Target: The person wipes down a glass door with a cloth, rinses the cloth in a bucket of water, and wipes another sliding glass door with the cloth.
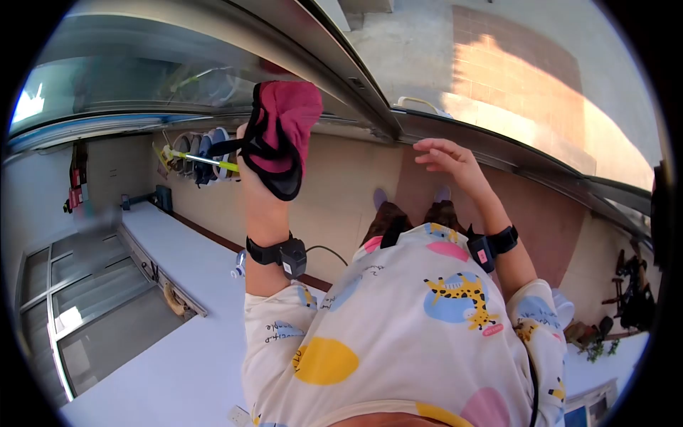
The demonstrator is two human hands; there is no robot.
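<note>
A pink cloth with black trim and a dangling black strap [290, 107] covers most of my left hand [242, 134], which holds it up beside a glass panel [156, 78]. My left fingers are mostly hidden behind the fabric. Near the dark metal door frame [356, 78], my right hand [455, 160] is raised with nothing in it. Its fingers are stretched out and slightly curved. I cannot tell whether they touch the frame. Black straps with small boxes, a left one [290, 257] and a right one [484, 252], sit around my forearms.
Several shoes [206, 149] and a pole with yellow-green ends [213, 162] are at the left. A white surface [192, 249] runs beside a window [99, 313]. Sunlit paving [512, 85] lies beyond the frame. Dark items [633, 292] and plants [597, 350] are at right.
</note>
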